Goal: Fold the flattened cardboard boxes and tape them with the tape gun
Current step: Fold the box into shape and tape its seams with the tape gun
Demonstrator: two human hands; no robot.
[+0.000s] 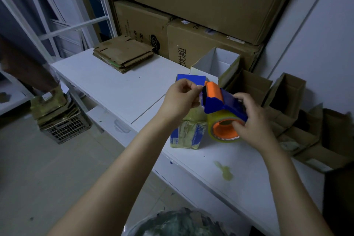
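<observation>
A blue and orange tape gun [222,101] with a clear tape roll [223,130] is held above the white table [115,86]. My right hand [252,119] grips its body and the roll. My left hand [182,97] pinches the tape end at the gun's front roller. Under the gun stands a small blue and white box [186,134] with yellowish tape on it; my hands hide its top. A stack of flattened cardboard boxes [123,53] lies at the table's far end.
Several folded open boxes [287,101] crowd the table's right side, with a white one [218,63] behind. Large cartons [191,5] are stacked against the wall. A crate with cardboard [63,120] sits on the floor at left. A bin [182,224] is below.
</observation>
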